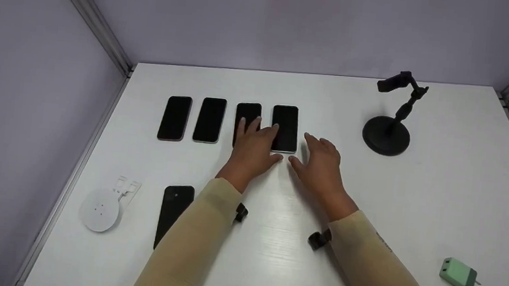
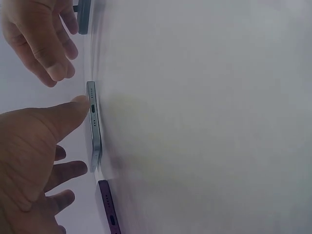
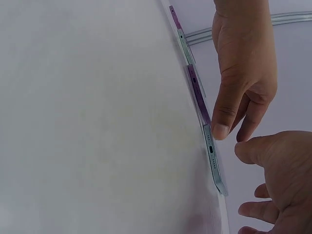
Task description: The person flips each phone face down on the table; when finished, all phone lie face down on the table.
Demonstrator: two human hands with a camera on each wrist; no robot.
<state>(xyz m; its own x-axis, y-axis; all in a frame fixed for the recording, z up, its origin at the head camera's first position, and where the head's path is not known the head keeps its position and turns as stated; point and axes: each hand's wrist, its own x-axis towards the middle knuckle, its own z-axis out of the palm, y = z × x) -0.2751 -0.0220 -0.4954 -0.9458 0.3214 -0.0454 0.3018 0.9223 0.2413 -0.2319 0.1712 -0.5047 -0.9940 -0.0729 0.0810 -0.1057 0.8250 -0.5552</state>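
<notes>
Several smartphones lie screen up in a row. My left hand (image 1: 254, 150) reaches over the third phone (image 1: 248, 110), fingers spread, with a fingertip overlapping the left edge of the fourth phone (image 1: 285, 129). Just right of that fourth phone, my right hand (image 1: 321, 165) hovers with its fingers loosely bent and nothing in them. The two thumbs point at each other near the phone's lower end. In the left wrist view the phone's silvery edge (image 2: 92, 122) shows its charging port, with my left thumb (image 2: 73, 114) beside it. A purple-edged phone (image 3: 197, 90) adjoins it in the right wrist view.
Left of these lie two more phones, the first (image 1: 174, 118) and the second (image 1: 210, 120). A black phone (image 1: 175, 210) lies back up, partly under my left sleeve. Also there: a white disc-shaped stand (image 1: 100, 210), a black round-based holder (image 1: 386, 138), and a green charger plug (image 1: 457, 272).
</notes>
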